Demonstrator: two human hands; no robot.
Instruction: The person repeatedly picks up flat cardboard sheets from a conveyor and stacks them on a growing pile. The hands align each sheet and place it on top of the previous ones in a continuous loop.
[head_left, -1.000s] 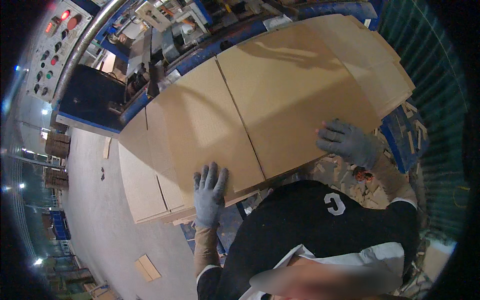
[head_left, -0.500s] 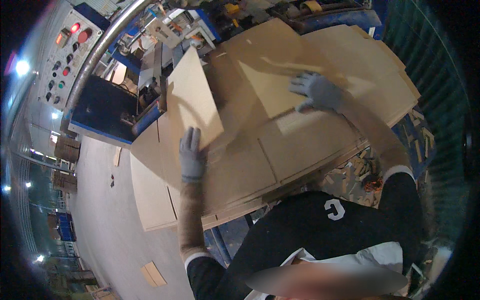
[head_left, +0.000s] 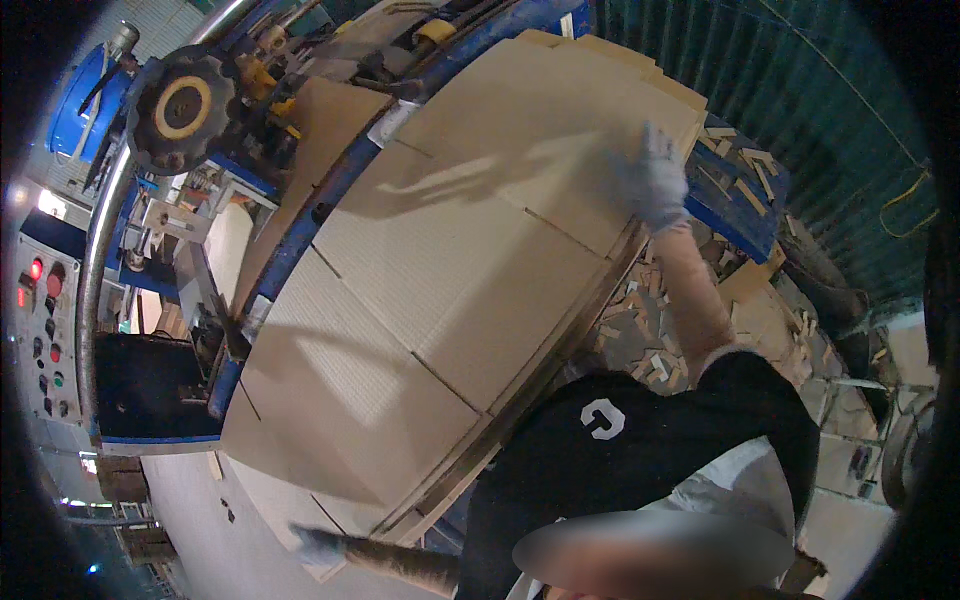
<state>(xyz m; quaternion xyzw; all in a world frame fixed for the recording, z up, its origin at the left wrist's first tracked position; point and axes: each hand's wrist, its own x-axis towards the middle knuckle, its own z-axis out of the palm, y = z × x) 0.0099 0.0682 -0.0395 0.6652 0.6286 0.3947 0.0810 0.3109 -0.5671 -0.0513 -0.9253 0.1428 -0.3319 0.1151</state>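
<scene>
A stack of flat, slotted cardboard sheets point(head_left: 400, 300) lies across the bench in front of me. At its far right end, my right hand point(head_left: 657, 185) in a grey glove is stretched out over the sheets, fingers extended and blurred. Whether it touches the cardboard I cannot tell. My left hand point(head_left: 320, 550), gloved too, is at the near left corner of the stack, its fingers smeared and partly dark. Another cardboard piece point(head_left: 325, 135) lies inside the machine beyond the blue rail point(head_left: 330, 190).
To the left stand a control panel point(head_left: 45, 330) with lit buttons, a bent metal pipe point(head_left: 100, 260) and a black handwheel point(head_left: 183, 108). Cardboard scraps point(head_left: 640, 330) litter the floor on the right, near a green corrugated wall point(head_left: 790, 100).
The view has turned right. The separate cardboard sheets under my hands have left the stack, and one lies in the machine. My hands have spread apart to the stack's two ends.
</scene>
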